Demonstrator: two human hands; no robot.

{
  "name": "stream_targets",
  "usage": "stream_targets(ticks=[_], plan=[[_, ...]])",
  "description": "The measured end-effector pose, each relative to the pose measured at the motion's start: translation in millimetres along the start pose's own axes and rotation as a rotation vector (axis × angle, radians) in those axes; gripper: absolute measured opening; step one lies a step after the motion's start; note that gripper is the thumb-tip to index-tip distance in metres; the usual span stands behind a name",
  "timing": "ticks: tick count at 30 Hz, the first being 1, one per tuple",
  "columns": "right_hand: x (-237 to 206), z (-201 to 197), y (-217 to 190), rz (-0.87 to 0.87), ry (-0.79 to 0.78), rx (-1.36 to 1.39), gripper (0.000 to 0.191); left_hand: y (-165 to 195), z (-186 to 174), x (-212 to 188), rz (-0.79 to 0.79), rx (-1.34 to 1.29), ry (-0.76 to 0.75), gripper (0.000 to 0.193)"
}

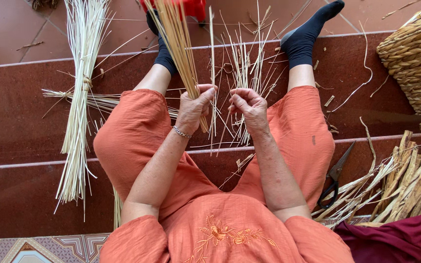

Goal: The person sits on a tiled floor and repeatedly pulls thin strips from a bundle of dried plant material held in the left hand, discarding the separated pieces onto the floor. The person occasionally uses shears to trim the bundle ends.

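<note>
I sit on red-brown steps in orange clothes with my knees apart. My left hand (194,108) grips a thick bunch of pale yellow straw stalks (176,39) that rises up and away from me. My right hand (247,108) is beside it, fingers curled and pinching thin single stalks (214,73). More loose thin stalks (247,68) stand and lie between my legs. A thin chain bracelet (181,132) is on my left wrist.
A long tied bundle of straw (79,97) lies on the steps at my left. Black scissors (334,178) rest by my right thigh, next to a pile of dried husk strips (405,180). A woven basket (415,58) stands at the upper right. A dark red cloth (400,238) lies lower right.
</note>
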State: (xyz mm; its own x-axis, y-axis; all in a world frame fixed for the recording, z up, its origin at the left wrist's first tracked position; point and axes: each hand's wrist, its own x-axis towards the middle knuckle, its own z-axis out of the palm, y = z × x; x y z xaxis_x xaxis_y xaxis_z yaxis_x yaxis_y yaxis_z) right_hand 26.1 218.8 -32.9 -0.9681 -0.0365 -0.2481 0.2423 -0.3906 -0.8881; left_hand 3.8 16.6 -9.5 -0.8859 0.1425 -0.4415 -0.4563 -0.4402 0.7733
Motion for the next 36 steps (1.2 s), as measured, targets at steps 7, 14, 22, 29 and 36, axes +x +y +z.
stream_targets(ticks=[7, 14, 22, 29, 36], plan=[[-4, 7, 0, -0.008, -0.030, -0.071, 0.012, -9, 2, -4, -0.019, 0.079, -0.060, 0.016], [-9, 20, 4, 0.034, -0.031, -0.050, 0.013, -15, 5, -4, -0.023, 0.071, -0.074, 0.023], [-7, 18, 11, 0.074, -0.046, -0.033, 0.009, -16, 9, -7, -0.087, 0.020, -0.076, 0.023], [-4, 11, 8, -0.040, 0.112, 0.005, 0.006, -14, 13, -16, -0.077, 0.157, -0.174, 0.023], [-2, 11, -9, -0.155, 0.134, -0.005, 0.010, -9, 19, -23, -0.098, 0.213, -0.222, 0.016]])
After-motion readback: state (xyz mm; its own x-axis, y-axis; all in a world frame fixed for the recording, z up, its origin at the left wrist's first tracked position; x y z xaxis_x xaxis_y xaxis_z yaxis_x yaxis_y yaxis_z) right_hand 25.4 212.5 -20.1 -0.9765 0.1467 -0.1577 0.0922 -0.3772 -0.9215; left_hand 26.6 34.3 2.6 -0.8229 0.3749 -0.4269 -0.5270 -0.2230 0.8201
